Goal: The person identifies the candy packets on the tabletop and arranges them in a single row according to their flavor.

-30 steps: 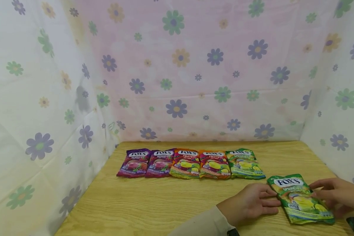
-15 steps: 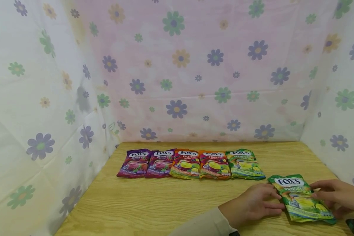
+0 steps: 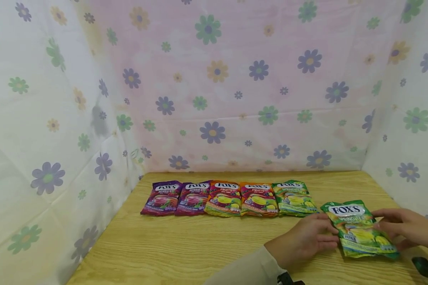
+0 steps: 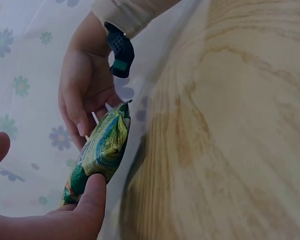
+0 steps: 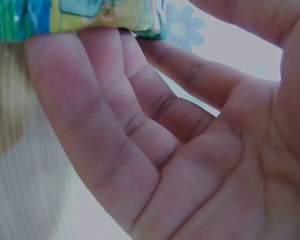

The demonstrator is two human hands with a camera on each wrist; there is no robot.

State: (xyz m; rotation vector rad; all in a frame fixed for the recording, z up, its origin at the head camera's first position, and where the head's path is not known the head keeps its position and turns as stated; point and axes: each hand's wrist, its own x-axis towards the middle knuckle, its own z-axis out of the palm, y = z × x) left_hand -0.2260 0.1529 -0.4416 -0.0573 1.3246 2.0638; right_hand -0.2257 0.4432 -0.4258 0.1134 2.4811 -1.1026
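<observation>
A green bag of candy point(image 3: 362, 233) is held between both hands at the right of the head view. My left hand point(image 3: 306, 239) touches its left edge with nearly straight fingers, the thumb apart in the left wrist view. My right hand point(image 3: 406, 229) grips the right edge, thumb over the upper face. In the right wrist view the bag's edge point(image 5: 115, 15) hides the fingertips of that hand. The left wrist view shows the bag point(image 4: 102, 150) slightly tilted, edge-on between the hands.
Along the wooden table point(image 3: 185, 249) lies a row of candy bags: two purple point(image 3: 162, 200), two orange-red point(image 3: 222, 200), one green point(image 3: 294, 200). Flower-printed cloth point(image 3: 235, 95) walls the back and sides. A dark strap point(image 3: 426, 269) is by the right wrist.
The green candy bag between the hands has moved slightly away from me and to the left, both hands moving with it. The bags in the row have stayed put.
</observation>
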